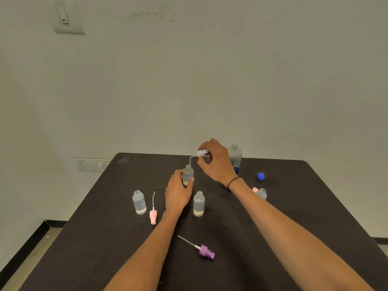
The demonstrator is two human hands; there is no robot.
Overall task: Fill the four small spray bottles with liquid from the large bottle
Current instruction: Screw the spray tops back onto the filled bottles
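Nearest on the dark table (294,238): purple spray head (206,252) lying flat, dip tube out. Next row: pink spray head (153,216) lying flat, between uncapped small bottle (139,202) and the left hand (178,192); second uncapped small bottle (198,203), both hold clear liquid. Left hand grips a third small bottle (188,174) upright at mid-table. Right hand (216,162) pinches a white spray head (202,152), tube tip at that bottle's neck. Fourth small bottle (261,193) right, pink piece beside it. Blue cap (260,176) loose. Large bottle (235,158) at back, open, blue label unreadable.
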